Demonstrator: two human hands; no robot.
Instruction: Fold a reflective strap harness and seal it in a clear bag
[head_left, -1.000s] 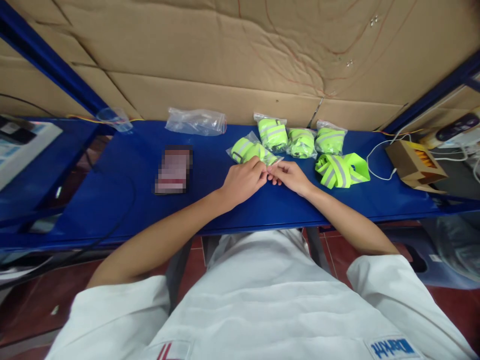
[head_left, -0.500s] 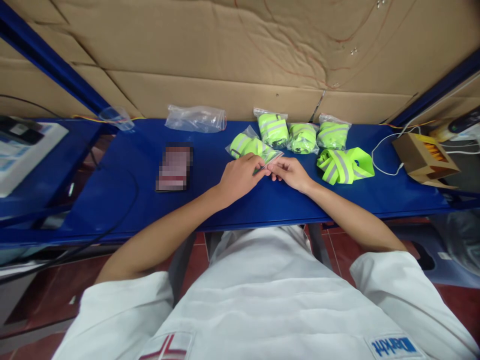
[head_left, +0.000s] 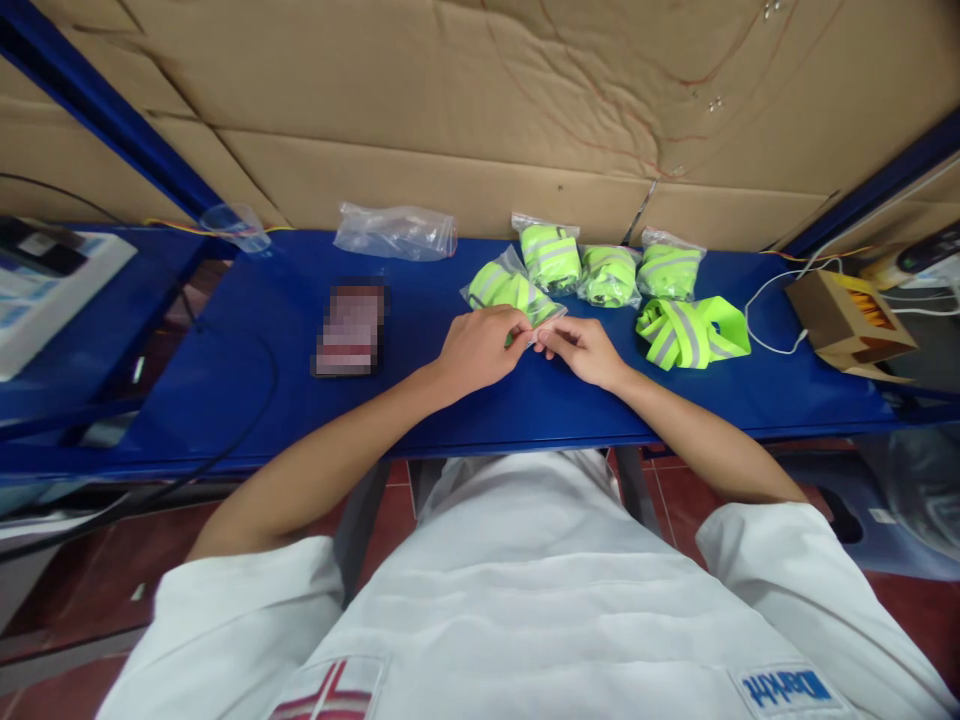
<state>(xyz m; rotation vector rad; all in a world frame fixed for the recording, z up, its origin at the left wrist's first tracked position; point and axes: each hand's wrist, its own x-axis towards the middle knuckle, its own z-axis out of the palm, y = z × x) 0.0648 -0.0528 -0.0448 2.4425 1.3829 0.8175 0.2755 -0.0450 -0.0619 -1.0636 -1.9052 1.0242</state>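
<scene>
We're sitting at the blue table (head_left: pixel 247 400) with both hands meeting right at the middle. Our left hand (head_left: pixel 480 348) and our right hand (head_left: pixel 581 350) are both pinching the near edge of a clear bag holding a rolled neon-yellow strap (head_left: pixel 504 289), fingertips clamped together on the plastic, thumbs almost touching each other. The bagged strap is lying on the table just past our knuckles, at about 12 o'clock from the hands.

Behind it, at roughly 1 o'clock, three more bagged straps are lining up along the cardboard wall (head_left: pixel 480 110): one (head_left: pixel 553 256), the next (head_left: pixel 609 275), and the last (head_left: pixel 667 270), packed close side by side. A loose unbagged strap (head_left: pixel 690 333) is lying at 3 o'clock from our right hand, near but not touching. At 9 o'clock from the left hand, well apart, a blurred-out flat thing (head_left: pixel 349 328) is resting on the table, and a pile of empty clear bags (head_left: pixel 395 231) is sitting at about 11 o'clock by the wall. Far off at 3 o'clock a small brown box (head_left: pixel 851 320) is sitting with a white cable (head_left: pixel 765 300) running toward it.
</scene>
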